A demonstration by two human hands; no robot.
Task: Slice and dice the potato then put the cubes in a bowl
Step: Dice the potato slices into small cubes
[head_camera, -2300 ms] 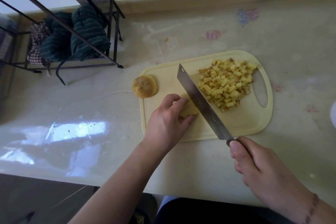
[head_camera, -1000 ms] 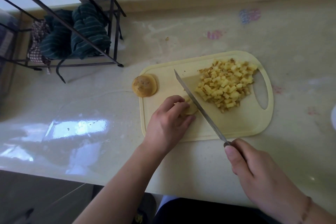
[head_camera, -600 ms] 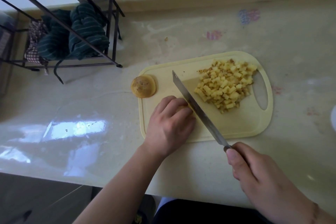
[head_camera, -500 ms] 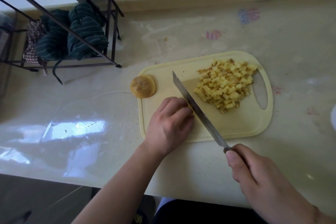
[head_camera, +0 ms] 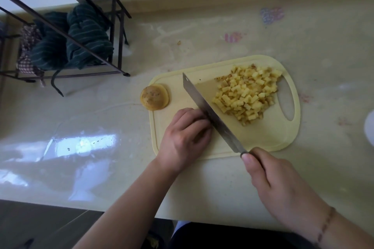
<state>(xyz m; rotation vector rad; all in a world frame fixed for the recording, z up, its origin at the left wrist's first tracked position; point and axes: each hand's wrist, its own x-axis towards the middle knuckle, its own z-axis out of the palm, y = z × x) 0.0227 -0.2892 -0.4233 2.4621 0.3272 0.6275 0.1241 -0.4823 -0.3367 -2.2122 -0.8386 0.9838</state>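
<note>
A pale yellow cutting board (head_camera: 263, 137) lies on the counter. A heap of potato cubes (head_camera: 248, 93) covers its far right part. My left hand (head_camera: 185, 137) is curled over a potato piece on the board's left part, and the piece is hidden under my fingers. My right hand (head_camera: 277, 180) grips the handle of a knife (head_camera: 210, 114), whose blade lies right against my left knuckles. A round potato end (head_camera: 154, 97) rests at the board's left edge.
A black wire rack (head_camera: 66, 32) holding dark striped cloths (head_camera: 85, 36) stands at the back left. A white rim (head_camera: 369, 127), possibly a bowl, shows at the right edge. The counter's front edge runs below my arms.
The knife has shifted left in small steps and its blade has come down against my left knuckles. My left hand has closed over the potato piece, which showed earlier.
</note>
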